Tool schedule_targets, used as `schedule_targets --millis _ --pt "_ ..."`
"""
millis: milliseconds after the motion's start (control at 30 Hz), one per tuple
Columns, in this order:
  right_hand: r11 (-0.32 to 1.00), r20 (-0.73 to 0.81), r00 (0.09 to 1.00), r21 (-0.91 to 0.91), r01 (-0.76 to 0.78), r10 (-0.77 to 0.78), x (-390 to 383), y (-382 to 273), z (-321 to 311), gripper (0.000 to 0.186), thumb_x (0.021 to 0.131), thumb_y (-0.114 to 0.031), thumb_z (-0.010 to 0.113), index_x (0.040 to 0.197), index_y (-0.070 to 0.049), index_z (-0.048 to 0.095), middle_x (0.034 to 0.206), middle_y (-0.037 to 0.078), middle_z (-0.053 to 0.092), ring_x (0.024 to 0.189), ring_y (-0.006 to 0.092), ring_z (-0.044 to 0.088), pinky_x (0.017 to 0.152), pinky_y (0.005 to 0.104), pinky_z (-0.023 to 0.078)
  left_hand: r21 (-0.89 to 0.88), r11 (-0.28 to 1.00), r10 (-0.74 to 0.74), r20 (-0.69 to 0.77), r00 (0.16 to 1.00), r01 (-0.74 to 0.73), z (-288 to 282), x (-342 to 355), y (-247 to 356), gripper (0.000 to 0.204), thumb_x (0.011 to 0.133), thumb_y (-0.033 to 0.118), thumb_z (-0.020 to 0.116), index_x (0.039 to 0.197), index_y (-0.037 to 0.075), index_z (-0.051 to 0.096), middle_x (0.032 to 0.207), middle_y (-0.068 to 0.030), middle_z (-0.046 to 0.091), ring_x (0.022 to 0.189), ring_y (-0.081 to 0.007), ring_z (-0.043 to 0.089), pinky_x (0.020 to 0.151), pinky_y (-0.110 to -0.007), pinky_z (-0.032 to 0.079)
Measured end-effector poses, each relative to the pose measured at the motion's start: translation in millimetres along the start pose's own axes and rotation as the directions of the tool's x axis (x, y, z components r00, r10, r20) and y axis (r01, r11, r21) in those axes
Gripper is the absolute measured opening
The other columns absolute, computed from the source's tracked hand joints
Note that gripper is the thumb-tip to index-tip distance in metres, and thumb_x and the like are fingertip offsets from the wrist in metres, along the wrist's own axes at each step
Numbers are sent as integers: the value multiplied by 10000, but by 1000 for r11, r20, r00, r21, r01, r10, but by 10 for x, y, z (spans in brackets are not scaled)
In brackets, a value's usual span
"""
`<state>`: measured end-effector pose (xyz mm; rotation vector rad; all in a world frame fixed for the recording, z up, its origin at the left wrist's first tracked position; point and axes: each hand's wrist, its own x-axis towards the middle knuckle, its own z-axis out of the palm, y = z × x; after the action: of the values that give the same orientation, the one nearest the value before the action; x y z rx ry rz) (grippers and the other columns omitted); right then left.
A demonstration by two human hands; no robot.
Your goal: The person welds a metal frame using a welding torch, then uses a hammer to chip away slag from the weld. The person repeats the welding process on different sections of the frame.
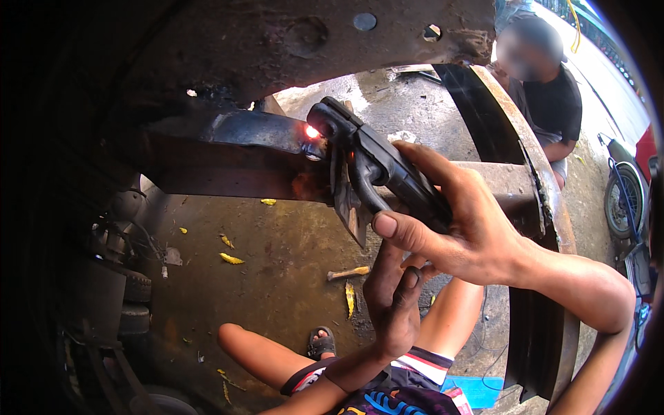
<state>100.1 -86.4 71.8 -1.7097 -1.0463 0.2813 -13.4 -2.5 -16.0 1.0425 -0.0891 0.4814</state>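
Note:
My right hand [470, 228] grips a black, elongated clamp-like tool [408, 187] with a curved handle, angled up to the left. Its upper end is beside a small red-hot glowing spot [311, 131] at the end of a dark steel bar [256, 135] under the rusty overhead metal [387, 48]. A flat metal plate [356, 226] hangs below the tool's head, beside a steel crossmember [207, 173]. My left hand [394, 311] is raised just beneath my right hand, its fingers curled; what they hold is hidden behind the right hand and tool.
A crouching person [553, 111] is behind the curved rusty frame rail [553, 207] at right, near a motorcycle [622, 197]. On the wet concrete floor [228, 290] lie a wooden-handled tool [346, 274], yellow leaves and a blue board [470, 392]. Dark vehicle parts [135, 290] stand at left.

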Motion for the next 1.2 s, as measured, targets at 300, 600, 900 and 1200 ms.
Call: schedule_targets --millis 300,600,900,1200 --pt "997 17 997 15 -80 80 23 -84 -46 822 866 -381 757 1366 162 395 966 151 663 818 152 641 665 292 548 -22 1000 -8 54 999 9 42 69 25 743 993 387 450 1534 -41 173 1561 -181 293 1413 -292 372 1101 -462 380" --pt "995 20 998 -70 -65 67 68 -129 -96 820 857 -380 765 1340 183 414 915 150 674 831 149 644 729 295 542 -71 997 -24 61 998 28 60 71 10 783 989 382 466 1547 -41 117 1590 -186 238 1445 -294 329 1113 -447 385" --pt "992 39 991 -27 -127 128 60 -194 -115 797 855 -383 766 1322 175 440 881 138 671 811 143 644 707 297 542 -96 995 -29 75 997 36 83 75 16 799 986 383 473 1546 -47 100 1582 -209 241 1440 -297 339 1098 -448 416" --pt "991 27 996 -107 -82 86 69 -191 -118 808 854 -416 756 1314 176 455 904 150 685 849 153 650 732 303 542 -119 992 -26 47 999 31 94 50 13 800 982 366 501 1539 -56 109 1566 -223 261 1413 -317 380 1100 -478 418"
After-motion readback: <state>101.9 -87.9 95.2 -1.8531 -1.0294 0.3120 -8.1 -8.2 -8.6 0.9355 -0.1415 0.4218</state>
